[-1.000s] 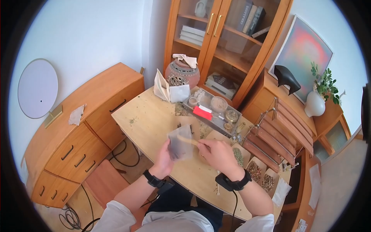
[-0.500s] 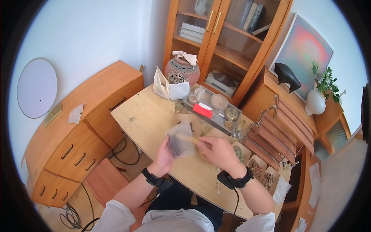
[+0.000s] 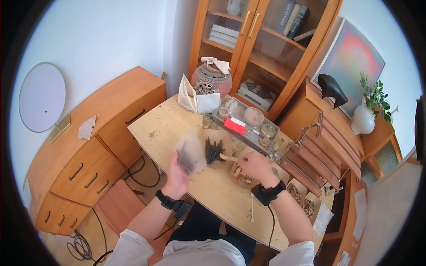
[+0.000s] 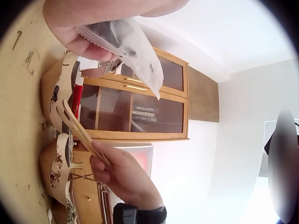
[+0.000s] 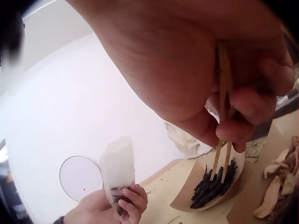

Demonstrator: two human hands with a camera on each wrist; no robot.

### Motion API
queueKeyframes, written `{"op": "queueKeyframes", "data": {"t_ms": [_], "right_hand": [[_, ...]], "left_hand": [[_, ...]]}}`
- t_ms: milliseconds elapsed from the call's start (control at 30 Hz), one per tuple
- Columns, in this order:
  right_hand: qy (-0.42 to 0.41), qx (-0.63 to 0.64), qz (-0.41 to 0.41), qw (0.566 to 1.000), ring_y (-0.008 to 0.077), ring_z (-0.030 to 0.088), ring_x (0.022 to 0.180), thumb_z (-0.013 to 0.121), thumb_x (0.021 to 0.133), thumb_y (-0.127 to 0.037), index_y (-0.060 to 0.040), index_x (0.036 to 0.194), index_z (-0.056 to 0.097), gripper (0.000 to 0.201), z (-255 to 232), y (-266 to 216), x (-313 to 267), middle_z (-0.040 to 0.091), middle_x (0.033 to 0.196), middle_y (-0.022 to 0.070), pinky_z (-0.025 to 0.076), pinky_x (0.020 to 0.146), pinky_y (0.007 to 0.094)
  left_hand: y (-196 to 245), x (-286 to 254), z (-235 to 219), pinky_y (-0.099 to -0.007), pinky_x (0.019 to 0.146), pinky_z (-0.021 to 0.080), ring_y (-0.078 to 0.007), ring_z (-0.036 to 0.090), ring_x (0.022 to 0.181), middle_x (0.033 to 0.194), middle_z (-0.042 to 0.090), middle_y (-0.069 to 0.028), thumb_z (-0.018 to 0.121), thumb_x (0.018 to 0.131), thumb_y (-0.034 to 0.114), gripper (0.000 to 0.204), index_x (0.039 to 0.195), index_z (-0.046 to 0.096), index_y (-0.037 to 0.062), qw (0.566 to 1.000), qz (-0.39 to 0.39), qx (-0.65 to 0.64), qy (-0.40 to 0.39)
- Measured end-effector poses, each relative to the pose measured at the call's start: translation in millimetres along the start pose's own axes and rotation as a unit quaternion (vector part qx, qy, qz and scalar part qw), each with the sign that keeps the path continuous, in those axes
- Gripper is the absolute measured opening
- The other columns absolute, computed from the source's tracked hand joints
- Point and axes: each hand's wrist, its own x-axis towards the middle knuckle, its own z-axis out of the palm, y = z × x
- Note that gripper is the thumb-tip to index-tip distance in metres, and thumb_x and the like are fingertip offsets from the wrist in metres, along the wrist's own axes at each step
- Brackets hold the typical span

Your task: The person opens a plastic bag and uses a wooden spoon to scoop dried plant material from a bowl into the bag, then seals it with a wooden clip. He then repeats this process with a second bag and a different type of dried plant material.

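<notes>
My left hand [image 3: 177, 177] holds up a translucent bag [image 3: 191, 153], its fingers and thumb around the lower part. Something dark shows through the bag's bottom in the right wrist view. Wooden tongs [image 4: 77, 126] are pinched in my right hand [image 3: 255, 166]. Their two tips are down among dark, dried, finger-like pieces [image 5: 205, 189] in a brown paper tray [image 5: 184, 198]. Just beneath my right hand sits a second paper tray with pale brown dried slices [image 5: 275, 186].
A grey tray [image 3: 248, 139] behind holds round containers and a red-and-white item [image 3: 234, 126]. More trays of dried bits [image 3: 308, 206] line the right edge, beside a tiered wooden rack [image 3: 306, 164]. A patterned jar [image 3: 213, 80] and an upright paper bag [image 3: 187, 95] stand at the back.
My right hand has moved the tongs from the bag's mouth to the tray of dark pieces. My left hand has shifted left with the bag, uncovering that tray.
</notes>
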Motion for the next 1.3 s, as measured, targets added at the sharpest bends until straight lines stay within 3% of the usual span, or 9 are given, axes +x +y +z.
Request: {"op": "queueKeyframes", "data": {"t_ms": [433, 533, 733, 833, 933, 1033, 1133, 1233, 1300], "right_hand": [[-0.075, 0.001, 0.042, 0.996, 0.0284, 0.072, 0.079, 0.054, 0.089, -0.034, -0.009, 0.089, 0.076, 0.034, 9.5, -21.9, 9.3, 0.072, 0.078, 0.0137, 0.055, 0.075, 0.0383], [-0.101, 0.012, 0.066, 0.993, 0.0305, 0.071, 0.08, 0.053, 0.09, -0.033, -0.0083, 0.089, 0.076, 0.034, 12.9, -25.5, 10.8, 0.073, 0.08, 0.0143, 0.055, 0.074, 0.0399], [-0.057, 0.002, 0.033, 0.998, 0.0338, 0.07, 0.081, 0.054, 0.09, -0.033, -0.0067, 0.095, 0.075, 0.034, 29.2, -22.0, 12.0, 0.073, 0.087, 0.0161, 0.055, 0.073, 0.0425], [-0.07, 0.085, 0.043, 0.993, 0.0322, 0.07, 0.081, 0.054, 0.09, -0.033, -0.0076, 0.099, 0.075, 0.034, 25.3, -13.1, 7.8, 0.073, 0.087, 0.0155, 0.055, 0.073, 0.0417], [-0.023, 0.109, -0.017, 0.994, 0.0291, 0.071, 0.079, 0.056, 0.092, -0.033, -0.0081, 0.099, 0.074, 0.032, 23.3, 1.9, 4.6, 0.073, 0.085, 0.0139, 0.055, 0.073, 0.0395], [-0.025, 0.166, 0.0, 0.986, 0.0252, 0.07, 0.075, 0.058, 0.093, -0.029, -0.0063, 0.1, 0.074, 0.029, 10.5, 6.8, -3.7, 0.073, 0.083, 0.0129, 0.054, 0.07, 0.0344], [0.029, 0.217, -0.046, 0.975, 0.0229, 0.069, 0.071, 0.061, 0.092, -0.024, -0.0031, 0.101, 0.072, 0.025, -4.5, 16.4, -10.1, 0.072, 0.081, 0.0125, 0.051, 0.066, 0.0307], [0.042, 0.307, -0.054, 0.949, 0.0064, 0.052, 0.065, 0.064, 0.094, -0.018, 0.0055, 0.102, 0.069, 0.025, -29.3, 2.1, -30.2, 0.061, 0.069, 0.002, 0.044, 0.06, 0.025], [0.036, 0.294, -0.066, 0.953, 0.0071, 0.053, 0.066, 0.064, 0.095, -0.018, 0.005, 0.104, 0.069, 0.025, -43.3, -9.6, -45.4, 0.062, 0.07, 0.0025, 0.045, 0.061, 0.0254]], "left_hand": [[-1.7, -0.4, -2.9, -0.0413, 0.113, 0.033, -0.0226, 0.044, 0.135, 0.147, 0.047, -0.0054, 0.025, 0.108, 0.037, 0.051, 0.148, 0.038, 0.0096, 1.0, -0.007, -0.005, -0.007], [-4.6, 0.0, -4.2, -0.0414, 0.113, 0.033, -0.0228, 0.044, 0.135, 0.147, 0.047, -0.0054, 0.025, 0.108, 0.037, 0.051, 0.148, 0.038, 0.0097, 1.0, -0.009, -0.005, -0.004], [-4.8, -1.8, -1.0, -0.0428, 0.113, 0.035, -0.0234, 0.044, 0.135, 0.147, 0.047, -0.0058, 0.025, 0.108, 0.037, 0.051, 0.149, 0.037, 0.01, 1.0, -0.01, 0.006, -0.016], [-3.7, -2.6, 0.6, -0.0437, 0.112, 0.035, -0.0239, 0.044, 0.136, 0.148, 0.047, -0.0061, 0.025, 0.108, 0.037, 0.051, 0.149, 0.037, 0.0096, 1.0, -0.005, 0.011, -0.014], [-4.8, -1.4, -1.2, -0.0435, 0.112, 0.036, -0.0239, 0.044, 0.135, 0.148, 0.047, -0.0064, 0.024, 0.108, 0.037, 0.051, 0.148, 0.037, 0.0091, 1.0, -0.001, 0.01, -0.012], [-8.4, 1.4, -3.5, -0.0423, 0.111, 0.037, -0.0233, 0.046, 0.135, 0.147, 0.048, -0.0066, 0.025, 0.107, 0.038, 0.052, 0.148, 0.037, 0.0085, 1.0, -0.001, 0.011, -0.012], [-9.7, 4.7, -2.7, -0.0412, 0.111, 0.038, -0.023, 0.047, 0.133, 0.145, 0.049, -0.0069, 0.024, 0.107, 0.039, 0.052, 0.148, 0.038, 0.008, 1.0, -0.006, 0.019, -0.011], [-11.6, 4.4, 1.2, -0.0411, 0.111, 0.038, -0.0231, 0.048, 0.132, 0.144, 0.05, -0.007, 0.024, 0.107, 0.039, 0.053, 0.147, 0.039, 0.0077, 0.999, -0.021, 0.028, -0.007], [-14.0, 4.4, 4.4, -0.0412, 0.11, 0.039, -0.0232, 0.049, 0.131, 0.144, 0.051, -0.0071, 0.024, 0.107, 0.04, 0.053, 0.146, 0.04, 0.0077, 0.999, -0.03, 0.033, -0.01]]}}
